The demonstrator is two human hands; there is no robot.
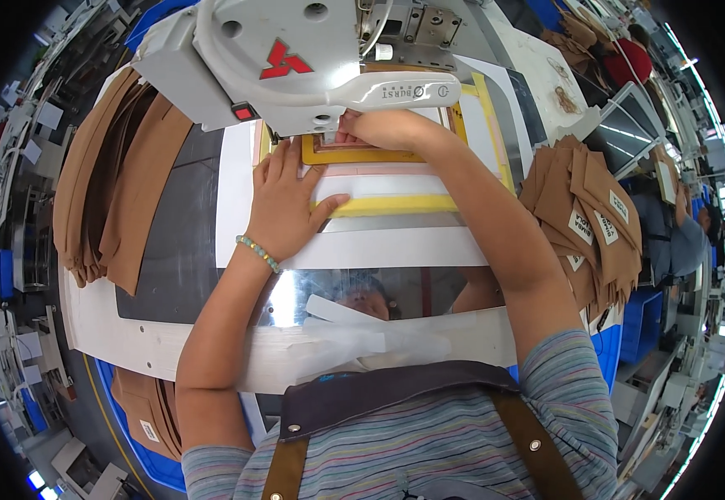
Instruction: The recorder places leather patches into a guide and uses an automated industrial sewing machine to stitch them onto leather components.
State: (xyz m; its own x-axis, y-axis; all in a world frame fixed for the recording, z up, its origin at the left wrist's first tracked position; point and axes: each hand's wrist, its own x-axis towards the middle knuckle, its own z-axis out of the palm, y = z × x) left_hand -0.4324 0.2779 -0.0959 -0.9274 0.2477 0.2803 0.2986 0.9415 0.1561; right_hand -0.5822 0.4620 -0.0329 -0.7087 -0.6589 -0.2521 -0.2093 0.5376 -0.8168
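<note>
My left hand (286, 196) lies with its fingers spread on a white sheet and the edge of a yellow-bordered frame (396, 205). Its fingertips reach a smaller orange-yellow frame (362, 155) under the head of a grey industrial sewing machine (296, 58). Bent inward, my right hand (379, 129) is at the inside of that smaller frame, close below the machine's head. Its fingers are drawn together, and whatever they may hold is hidden. A beaded bracelet (258, 252) circles my left wrist.
Brown fabric pieces (121, 183) are stacked on the left, and brown pieces with white labels (583, 217) are piled on the right. A shiny metal plate (429, 293) and crumpled translucent sheeting (362, 343) lie nearest me. A blue bin (150, 467) with brown pieces stands lower left.
</note>
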